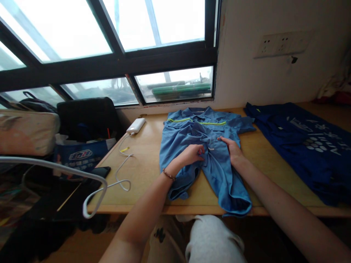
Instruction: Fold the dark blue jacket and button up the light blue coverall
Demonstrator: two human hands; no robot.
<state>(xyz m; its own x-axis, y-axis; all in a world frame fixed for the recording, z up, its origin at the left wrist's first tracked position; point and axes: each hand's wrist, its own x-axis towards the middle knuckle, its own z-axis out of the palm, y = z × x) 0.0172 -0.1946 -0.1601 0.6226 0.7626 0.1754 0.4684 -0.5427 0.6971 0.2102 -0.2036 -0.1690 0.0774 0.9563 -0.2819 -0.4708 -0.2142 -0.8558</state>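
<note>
A light blue work shirt with a yellow-green chest stripe lies spread on the wooden table, collar toward the window, hem hanging over the front edge. My left hand, a bracelet on its wrist, is closed and pinches the shirt's front placket near the middle. My right hand rests on the cloth just to the right, fingers curled on the same front edge beside a small white button or tab.
A dark blue printed garment covers the table's right side. A white power bank with a looping cable lies at the left. A white hanger, bags and a black case crowd the left. My knee shows below the table edge.
</note>
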